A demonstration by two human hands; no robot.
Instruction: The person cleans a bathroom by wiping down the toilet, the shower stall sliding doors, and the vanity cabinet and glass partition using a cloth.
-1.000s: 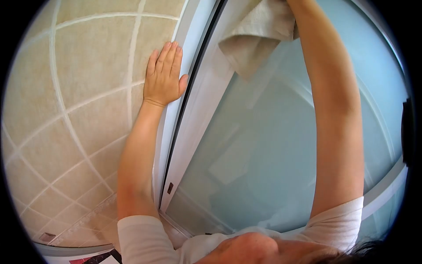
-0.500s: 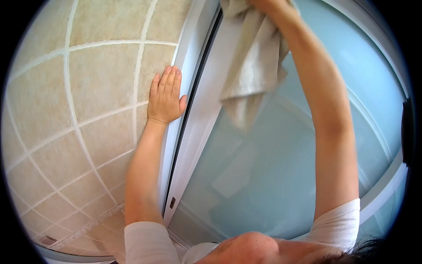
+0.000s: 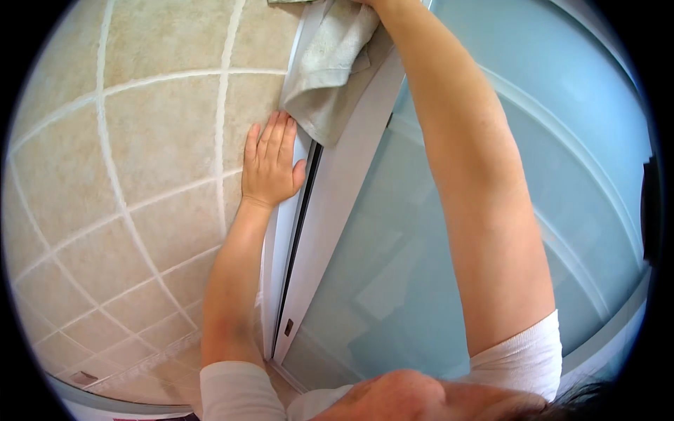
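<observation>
My left hand lies flat with its fingers stretched upward, on the tiled wall beside the white door frame. My right arm reaches up to the top edge of the view, where my right hand is almost wholly cut off. From it hangs a grey-beige cloth, draped over the upper frame and the dark gap strip. The cloth's lower corner is just above and to the right of my left fingertips.
A frosted glass panel fills the middle and right. A small dark latch sits low on its white frame. A black object is at the right edge. A small drain-like plate shows at the lower left.
My right arm and the cloth have moved left, from the glass side onto the frame near the wall. My left hand stays flat on the wall.
</observation>
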